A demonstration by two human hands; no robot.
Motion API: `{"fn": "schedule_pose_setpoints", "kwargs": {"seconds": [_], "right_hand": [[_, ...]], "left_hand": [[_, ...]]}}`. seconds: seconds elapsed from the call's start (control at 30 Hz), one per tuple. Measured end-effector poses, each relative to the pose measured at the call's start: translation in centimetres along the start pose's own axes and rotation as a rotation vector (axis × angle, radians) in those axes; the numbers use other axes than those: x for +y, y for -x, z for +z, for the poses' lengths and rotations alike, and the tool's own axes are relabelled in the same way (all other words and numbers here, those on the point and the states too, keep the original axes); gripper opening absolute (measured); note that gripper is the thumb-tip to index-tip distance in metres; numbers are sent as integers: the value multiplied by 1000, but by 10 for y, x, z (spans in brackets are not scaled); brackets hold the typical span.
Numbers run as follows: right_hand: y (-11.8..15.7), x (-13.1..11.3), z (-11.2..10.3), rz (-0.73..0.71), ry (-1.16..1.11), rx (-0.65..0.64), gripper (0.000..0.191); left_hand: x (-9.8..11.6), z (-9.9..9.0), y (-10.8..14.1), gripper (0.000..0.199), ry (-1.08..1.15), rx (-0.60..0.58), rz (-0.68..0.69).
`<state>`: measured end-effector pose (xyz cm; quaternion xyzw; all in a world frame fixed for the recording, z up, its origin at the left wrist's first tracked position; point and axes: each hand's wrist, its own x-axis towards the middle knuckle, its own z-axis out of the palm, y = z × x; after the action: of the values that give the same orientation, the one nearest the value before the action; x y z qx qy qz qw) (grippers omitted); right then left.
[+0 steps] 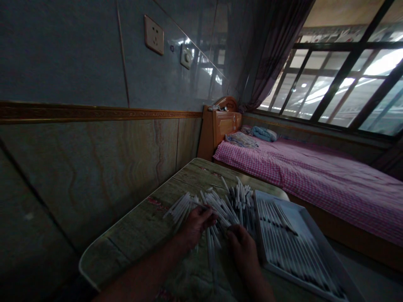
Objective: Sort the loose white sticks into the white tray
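My left hand [197,224] is closed in a pinch over a loose pile of thin white tubes [218,205], with a slim pen-like stick [201,205] at its fingertips. Close by on the right, my right hand [244,249] has thumb and fingers pressed together at the pile's edge; what they hold is hidden. More white tubes [181,206] lie bunched beyond my left hand. A bundle of white sticks with dark parts [241,195] stands against the tray. Inside the shallow pale tray [310,209], pen-like sticks with dark ends [289,247] lie in rows.
Everything rests on a table [126,247] with a wood-like top and rounded corners, set along a tiled wall [94,159]. Behind it is a bed [299,167] with a pink checked sheet and wooden headboard [225,121]. A window [333,84] fills the upper right.
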<state>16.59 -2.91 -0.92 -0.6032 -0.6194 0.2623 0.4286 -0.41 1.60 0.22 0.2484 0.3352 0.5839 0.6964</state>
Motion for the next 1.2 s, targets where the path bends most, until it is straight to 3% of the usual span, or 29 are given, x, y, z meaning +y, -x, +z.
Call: {"fn": "schedule_pose_setpoints", "kwargs": {"seconds": [0.13, 0.3, 0.87, 1.2], "right_hand": [[-9, -1, 7, 118, -312, 108, 30], [-9, -6, 15, 129, -429, 137, 32], [-8, -1, 16, 123, -378, 141, 26], [-5, -4, 12, 51, -204, 161, 24]], "left_hand": [[-4, 1, 3, 43, -60, -32, -42], [-8, 2, 5, 44, -101, -38, -72], [-5, 7, 9, 50, -102, -18, -79], [-5, 11, 13, 50, -145, -26, -44]]}}
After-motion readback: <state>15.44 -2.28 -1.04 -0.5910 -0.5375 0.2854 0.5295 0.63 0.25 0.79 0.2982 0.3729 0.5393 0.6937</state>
